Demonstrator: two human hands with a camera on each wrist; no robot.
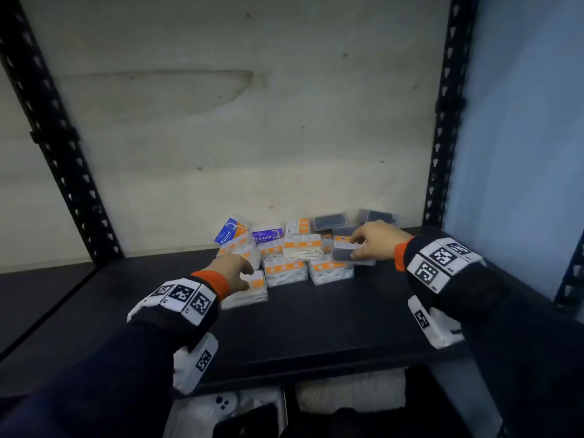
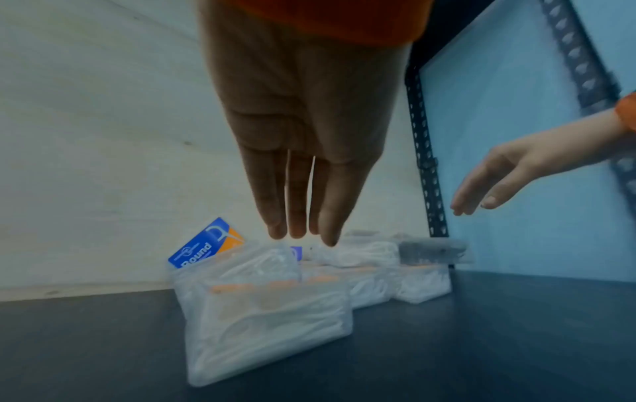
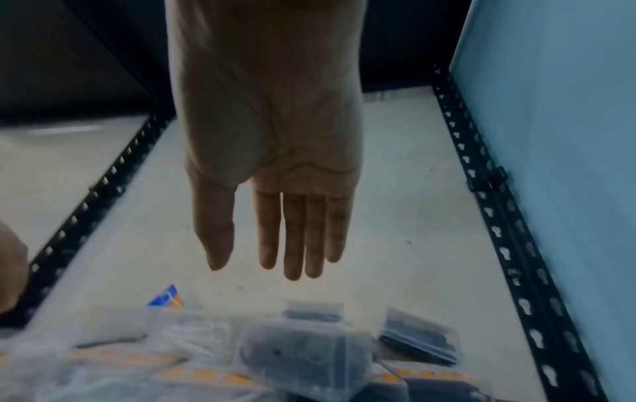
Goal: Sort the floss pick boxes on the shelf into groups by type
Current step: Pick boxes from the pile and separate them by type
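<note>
Your left grip (image 1: pixel 232 271) is out over the front of the pile, fingers straight and close together, holding nothing. The left wrist view shows the fingertips (image 2: pixel 296 231) above the boxes with a gap below them. Right under that hand is the front white box (image 1: pixel 252 290), clear plastic with an orange band, lying flat on the dark shelf (image 1: pixel 316 327) a little ahead of the rest.

Over on the right, your right grip (image 1: pixel 377 245) is open too, thumb and fingers stretched out flat, hovering just over the dark box (image 1: pixel 343 254). That dark box sits on top of the white boxes at the right end of the cluster. From the head view it looks as if you touch it, but the wrist views show air between.

The floss pick boxes are all bunched at the back middle of the shelf, near the wall. The blue Round box (image 1: pixel 229 232) stands tilted at the back left, and the purple Smooth box (image 1: pixel 268 237) is just beside it. Orange-banded white boxes fill the middle, some stacked on others. Two more dark boxes (image 1: pixel 330 221) lie at the back right, near the black upright (image 1: pixel 442 121) and the blue panel (image 1: pixel 521 153). The types are mixed together in one heap, not yet grouped.
</note>
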